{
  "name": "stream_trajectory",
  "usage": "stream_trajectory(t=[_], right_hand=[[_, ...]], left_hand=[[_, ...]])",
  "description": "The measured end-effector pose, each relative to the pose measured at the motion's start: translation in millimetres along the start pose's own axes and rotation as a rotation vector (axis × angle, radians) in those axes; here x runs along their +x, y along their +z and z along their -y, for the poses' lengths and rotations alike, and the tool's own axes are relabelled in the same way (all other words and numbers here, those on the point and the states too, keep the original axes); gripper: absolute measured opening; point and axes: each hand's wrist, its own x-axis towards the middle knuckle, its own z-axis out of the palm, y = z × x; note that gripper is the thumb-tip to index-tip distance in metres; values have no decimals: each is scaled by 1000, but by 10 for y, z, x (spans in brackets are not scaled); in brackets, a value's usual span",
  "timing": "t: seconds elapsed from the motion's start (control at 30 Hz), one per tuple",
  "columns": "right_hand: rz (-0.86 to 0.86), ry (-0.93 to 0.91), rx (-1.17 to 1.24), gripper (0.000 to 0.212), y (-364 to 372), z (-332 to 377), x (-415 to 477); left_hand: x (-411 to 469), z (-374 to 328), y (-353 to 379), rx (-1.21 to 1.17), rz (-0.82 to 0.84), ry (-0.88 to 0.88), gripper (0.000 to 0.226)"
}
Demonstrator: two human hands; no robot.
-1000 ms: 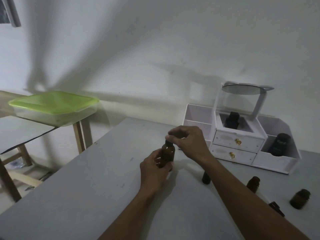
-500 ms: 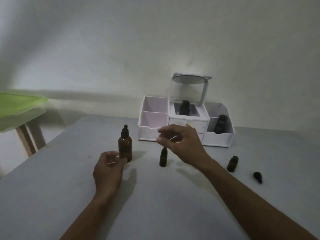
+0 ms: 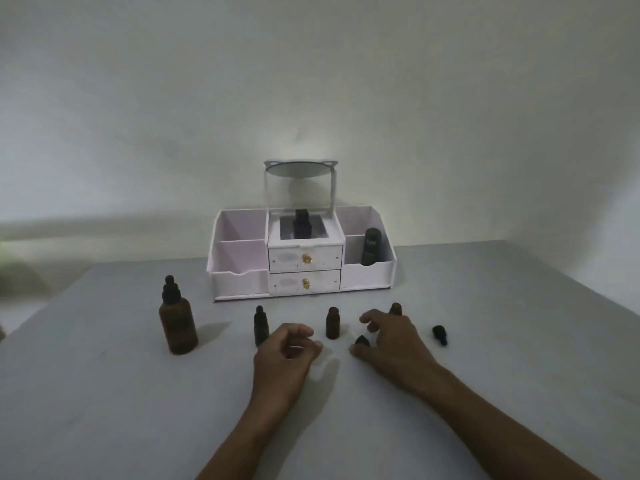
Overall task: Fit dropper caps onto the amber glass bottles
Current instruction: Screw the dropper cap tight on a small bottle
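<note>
Dim light falls on a pale wall (image 3: 311, 81) and a grey table (image 3: 104, 410). At the back of the table stands a white organiser (image 3: 239, 275), with two drawers (image 3: 304, 270) in its middle and a round mirror (image 3: 300, 169) raised above them. A dark middle bottle (image 3: 301, 221) sits in the compartment over the drawers, and a dark right bottle (image 3: 370, 245) stands in the compartment on the right.

Nearer to me, amber bottles stand upright in a loose row. Farthest left is the big bottle (image 3: 178, 327), with its dropper cap on. Next comes a small capped bottle (image 3: 261, 327), then an open bottle (image 3: 332, 323) with a bare neck. A fourth bottle (image 3: 395, 308) is mostly hidden behind the right hand (image 3: 391, 341), so only its top shows.

The left hand (image 3: 287, 351) is low over the table, just in front of the capped bottle and near the open bottle. Its fingers are loosely curled, with thumb and forefinger bent toward each other and a gap between them, and they hold nothing.

The right hand's fingers are spread wide and arched over a loose cap (image 3: 363, 340), which lies on the table between thumb and forefinger. I cannot tell whether any finger touches it. A second cap (image 3: 440, 335) lies on its side to the right of that hand, apart from it.
</note>
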Motion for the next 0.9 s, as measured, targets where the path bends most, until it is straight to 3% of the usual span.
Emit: stream_trajectory(t=[0.13,0.23,0.33,0.5,0.6,0.9], right_hand=[[-2,-35,-21,39,38,62,53],[-129,-57,-9,34,-67,107,77],[-250,-97,247,35,-257,233,176],[-269,-115,539,29,-274,412,382],[-284,-148,645,24,-142,381,436],[-260,-202,624,23,-40,277,449]], left_hand=[[141,33,172,-14,-57,-8,23],[240,66,232,-32,-70,9,33],[359,71,300,-21,-37,13,46],[471,0,434,50,-13,30,65],[518,36,472,76,-7,14,62],[524,94,498,133,16,76,45]])
